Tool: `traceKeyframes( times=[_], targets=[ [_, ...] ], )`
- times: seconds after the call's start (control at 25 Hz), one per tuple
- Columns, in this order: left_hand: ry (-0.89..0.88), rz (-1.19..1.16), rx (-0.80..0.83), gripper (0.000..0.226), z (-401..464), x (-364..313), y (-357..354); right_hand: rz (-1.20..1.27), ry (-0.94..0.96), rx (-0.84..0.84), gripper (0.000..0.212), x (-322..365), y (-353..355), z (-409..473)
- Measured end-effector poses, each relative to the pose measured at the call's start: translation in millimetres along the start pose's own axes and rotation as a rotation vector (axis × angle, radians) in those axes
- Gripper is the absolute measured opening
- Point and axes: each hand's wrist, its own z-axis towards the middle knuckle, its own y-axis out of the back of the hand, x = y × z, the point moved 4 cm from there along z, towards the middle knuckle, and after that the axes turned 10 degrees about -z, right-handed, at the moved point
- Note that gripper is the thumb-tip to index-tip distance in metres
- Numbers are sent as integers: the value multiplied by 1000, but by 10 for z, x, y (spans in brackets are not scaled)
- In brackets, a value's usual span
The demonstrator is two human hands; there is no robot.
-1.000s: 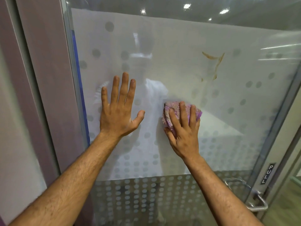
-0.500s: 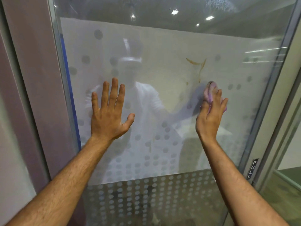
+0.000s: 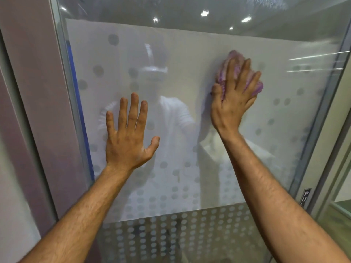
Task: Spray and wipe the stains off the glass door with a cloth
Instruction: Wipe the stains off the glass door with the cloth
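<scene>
The glass door [image 3: 190,54] fills the view, frosted and dotted in its middle band. My left hand [image 3: 129,137] lies flat on the glass at the lower left, fingers spread and straight. My right hand [image 3: 233,99] presses a crumpled purple cloth [image 3: 256,88] against the glass at the upper right with straight fingers. The brown stain is out of sight, covered by the cloth and hand. No spray bottle is in view.
A metal door frame [image 3: 62,92] and a mauve wall panel [image 3: 32,73] stand at the left. At the right edge runs the door's metal stile [image 3: 322,118] with a black PULL label [image 3: 305,196]. A person's faint reflection shows in the glass.
My right hand has carried the cloth up and to the right, from the middle of the glass onto the brown stain. My left hand has stayed flat on the glass.
</scene>
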Motion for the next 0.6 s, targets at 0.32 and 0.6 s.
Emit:
traceKeyframes(
  times=[0.32, 0.6],
  targets=[
    [2, 1, 15, 100, -6, -4, 23, -137, 566, 32, 53, -561, -137, -623],
    [-9, 9, 9, 100, -16, -11, 15, 407, 59, -266, 43, -740, 459, -342]
  ],
)
